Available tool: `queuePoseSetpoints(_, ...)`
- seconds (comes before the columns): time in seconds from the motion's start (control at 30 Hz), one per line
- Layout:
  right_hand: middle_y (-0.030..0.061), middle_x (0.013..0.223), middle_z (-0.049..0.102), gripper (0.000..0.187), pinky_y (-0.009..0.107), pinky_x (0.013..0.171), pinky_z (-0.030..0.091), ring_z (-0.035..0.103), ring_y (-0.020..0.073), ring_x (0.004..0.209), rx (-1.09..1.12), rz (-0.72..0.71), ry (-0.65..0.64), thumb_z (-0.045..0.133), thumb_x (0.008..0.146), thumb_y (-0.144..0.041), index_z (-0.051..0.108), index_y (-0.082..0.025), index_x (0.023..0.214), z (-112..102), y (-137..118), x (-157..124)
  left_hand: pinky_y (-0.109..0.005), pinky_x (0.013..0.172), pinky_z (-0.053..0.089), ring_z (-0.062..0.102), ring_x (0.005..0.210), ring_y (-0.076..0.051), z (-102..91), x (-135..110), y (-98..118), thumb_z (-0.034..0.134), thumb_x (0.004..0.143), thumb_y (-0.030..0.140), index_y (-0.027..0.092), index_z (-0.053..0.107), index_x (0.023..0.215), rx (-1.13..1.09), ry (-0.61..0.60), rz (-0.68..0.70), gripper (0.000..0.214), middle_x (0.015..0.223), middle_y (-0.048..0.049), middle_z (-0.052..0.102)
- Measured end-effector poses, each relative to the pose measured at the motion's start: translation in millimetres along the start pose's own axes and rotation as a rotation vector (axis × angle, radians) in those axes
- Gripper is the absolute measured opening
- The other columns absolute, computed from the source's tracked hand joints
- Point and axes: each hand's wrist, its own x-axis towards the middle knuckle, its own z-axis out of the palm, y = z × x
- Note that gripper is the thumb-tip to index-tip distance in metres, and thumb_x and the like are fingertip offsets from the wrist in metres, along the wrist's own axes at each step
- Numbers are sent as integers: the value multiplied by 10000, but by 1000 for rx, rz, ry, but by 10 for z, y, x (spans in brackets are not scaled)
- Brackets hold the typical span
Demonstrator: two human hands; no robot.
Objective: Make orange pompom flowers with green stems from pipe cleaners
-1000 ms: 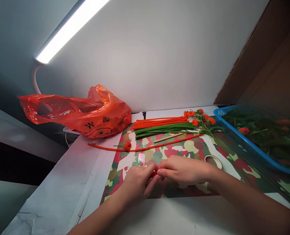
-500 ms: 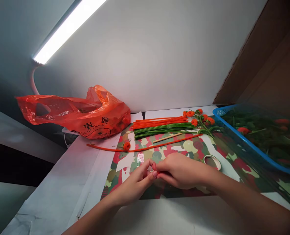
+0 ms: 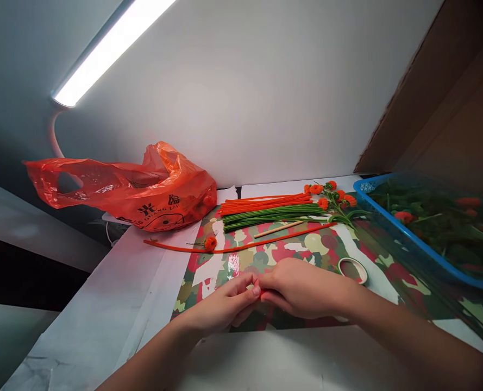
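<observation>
Fingertips of my left hand (image 3: pixel 237 297) and my right hand (image 3: pixel 302 288) meet over the front part of the patterned mat (image 3: pixel 208 293). Both are closed in a pinch on a small orange piece (image 3: pixel 262 292); the fingers hide most of it, so its shape cannot be made out. Beyond my hands, a long orange pipe cleaner (image 3: pixel 241 247) lies across the mat. An orange pipe-cleaner flower (image 3: pixel 211 243) with a thin wire stem rests against it. A thin wooden stick (image 3: pixel 277 229) lies farther back.
Orange pipe cleaners (image 3: pixel 265 204) and green pipe cleaners (image 3: pixel 269 217) lie bundled at the back, beside a flower spray (image 3: pixel 339 202). Right of my hands is a tape roll (image 3: pixel 353 270). A blue basket (image 3: pixel 412 234) stands right, a red plastic bag (image 3: pixel 160 190) left, under a lamp (image 3: pixel 111 54).
Both hands stay joined at nearly the same spot. The left fingers have closed in, narrowing the gap between thumb and forefinger. Items on the mat have not moved.
</observation>
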Motion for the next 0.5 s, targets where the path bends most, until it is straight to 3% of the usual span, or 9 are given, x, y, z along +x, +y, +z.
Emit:
queuePoseSetpoints(0.13,21,634,607,311,267,564,244,392,123,510,-72,-17,5,363,922,-246,609,-177,745,-3,-37,0,-201,395,102,148,418,-53,-4,-14,26,455,885,512,201,422,842,-72,-50,-72,315,521,101,255)
queuePoseSetpoints(0.3,-7,529,531,309,303,653,243,277,103,465,-216,-108,103,402,894,-162,576,-172,639,71,-47,18,-194,375,84,134,415,-51,-38,-30,60,496,848,547,202,416,811,-150,-102,-122,356,514,102,245)
queuePoseSetpoints(0.5,-3,593,544,229,290,624,241,341,124,558,-258,-128,186,489,873,-171,573,-166,660,43,-19,41,-193,357,72,115,384,-45,-78,-14,56,523,835,542,201,401,769,-231,-123,-125,368,476,111,223)
